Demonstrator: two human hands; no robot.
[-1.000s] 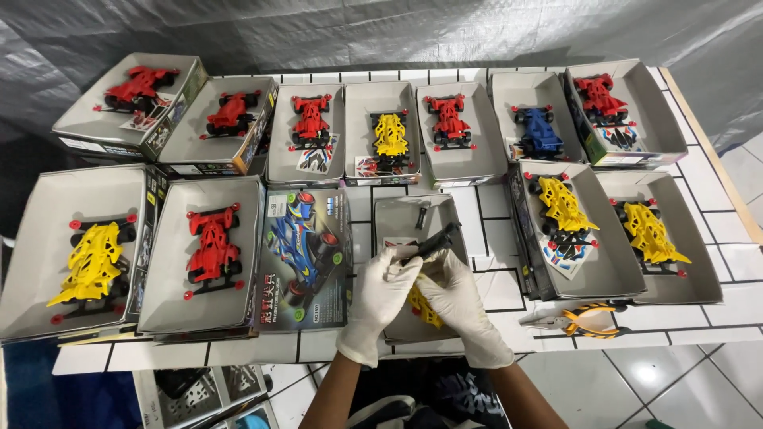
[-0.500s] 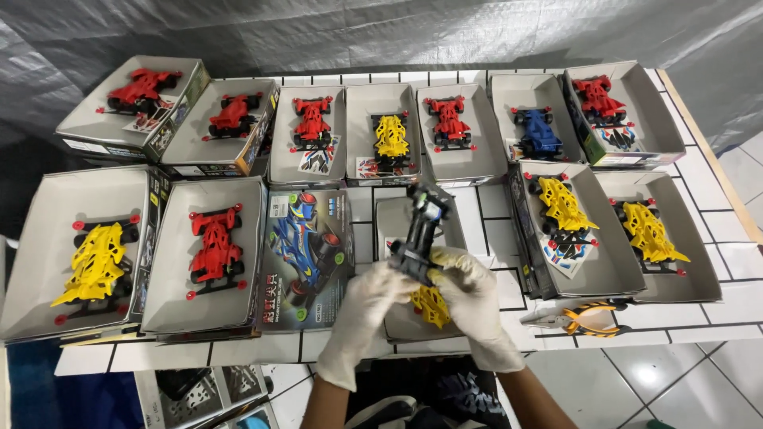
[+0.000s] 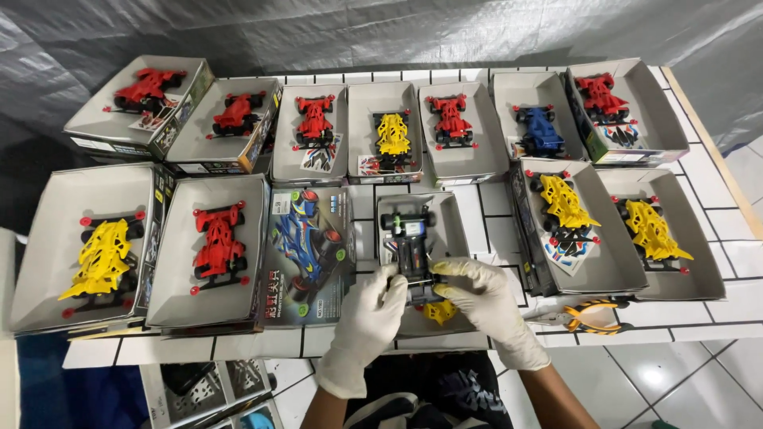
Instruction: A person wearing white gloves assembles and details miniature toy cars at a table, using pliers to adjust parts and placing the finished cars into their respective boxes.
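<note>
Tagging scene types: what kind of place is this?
Likely a makeshift toy-car assembly bench: open boxes of finished toy cars in rows on a white tiled table, pliers at hand, a grey plastic sheet behind.

The black chassis (image 3: 411, 248), tilted up and lifted above the open grey box (image 3: 455, 230) half a second ago, is now laid flat and lengthwise in that box, front wheels toward the far end. A second ago it was only a small dark part held low between the gloves.

The left hand (image 3: 367, 318) has been shifted forward; its fingers (image 3: 389, 280) are now pressed to the chassis's near left side. The right hand (image 3: 481, 298) has been lowered with it, fingers (image 3: 439, 268) pinched on the near right side.

The yellow body shell (image 3: 439, 311), earlier mostly covered by the gloves, is now partly exposed between the wrists.
</note>
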